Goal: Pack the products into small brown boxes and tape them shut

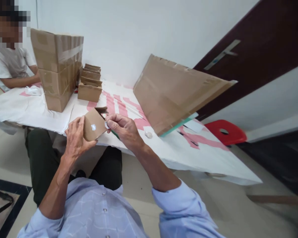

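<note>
A small brown cardboard box (90,127) is held tilted above the table's front edge, its top flap (101,110) standing partly up. On the face toward me is a small white label (93,127), too small to read. My left hand (76,135) grips the box from the left, thumb along its lower edge and fingers over the side. At the box's right edge, my right hand (121,129) pinches a small whitish round piece (107,125) between thumb and fingers. Whether this piece touches the box I cannot tell. The inside of the box is hidden.
Taped cartons (48,79) are stacked at the left, with several small boxes (89,91) in a row beside them. A large cardboard piece (173,89) leans at the right. A clear tape roll (148,134) lies on the table. A person (10,66) sits far left; a red stool (224,130) stands right.
</note>
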A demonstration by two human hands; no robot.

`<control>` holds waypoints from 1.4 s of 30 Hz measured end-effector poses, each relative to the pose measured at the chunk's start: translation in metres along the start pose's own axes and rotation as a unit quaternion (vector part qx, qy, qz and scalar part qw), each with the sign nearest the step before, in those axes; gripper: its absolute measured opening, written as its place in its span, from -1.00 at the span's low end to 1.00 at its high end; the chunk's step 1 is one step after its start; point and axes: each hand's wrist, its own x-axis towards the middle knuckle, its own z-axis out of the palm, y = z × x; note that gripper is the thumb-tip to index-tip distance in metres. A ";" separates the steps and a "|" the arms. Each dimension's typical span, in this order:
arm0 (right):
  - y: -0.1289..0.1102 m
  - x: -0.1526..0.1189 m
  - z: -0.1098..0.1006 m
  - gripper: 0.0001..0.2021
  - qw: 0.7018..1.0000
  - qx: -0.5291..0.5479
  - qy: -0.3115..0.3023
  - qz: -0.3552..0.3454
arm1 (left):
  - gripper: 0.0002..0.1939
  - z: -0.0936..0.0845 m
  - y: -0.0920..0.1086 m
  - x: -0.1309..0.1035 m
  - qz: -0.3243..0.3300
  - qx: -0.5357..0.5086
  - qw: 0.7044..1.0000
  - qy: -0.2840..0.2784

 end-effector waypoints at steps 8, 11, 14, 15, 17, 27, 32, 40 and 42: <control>0.023 -0.005 -0.034 -0.54 0.997 0.060 0.039 0.033 | 0.17 -0.005 -0.007 0.009 0.008 0.000 1.000 0.001; 0.055 -0.012 -0.053 -0.60 0.995 0.022 0.086 0.042 | 0.16 -0.007 -0.009 0.012 0.020 -0.001 1.000 0.017; 0.101 -0.025 -0.082 -0.65 0.983 -0.067 0.147 0.084 | 0.14 -0.008 -0.014 0.017 0.030 0.002 0.999 0.028; 0.116 -0.031 -0.095 -0.66 0.974 -0.103 0.172 0.104 | 0.14 -0.008 -0.016 0.019 0.033 0.004 0.999 0.028; 0.143 -0.047 -0.124 -0.68 0.953 -0.157 0.223 0.135 | 0.14 -0.009 -0.020 0.022 0.038 0.009 0.999 0.031; 0.208 -0.089 -0.233 -0.86 0.873 -0.252 0.366 0.202 | 0.26 -0.014 -0.016 0.034 0.054 0.046 0.997 0.038; 0.231 -0.058 -0.235 -0.89 0.879 -0.267 0.336 0.210 | 0.18 -0.015 -0.011 0.034 0.051 0.054 0.997 0.034; 0.251 -0.017 -0.229 -0.90 0.879 -0.291 0.296 0.235 | 0.18 -0.015 -0.008 0.032 0.048 0.060 0.997 0.031; 0.255 -0.013 -0.225 -0.89 0.881 -0.296 0.282 0.239 | 0.18 -0.015 -0.007 0.032 0.049 0.059 0.997 0.032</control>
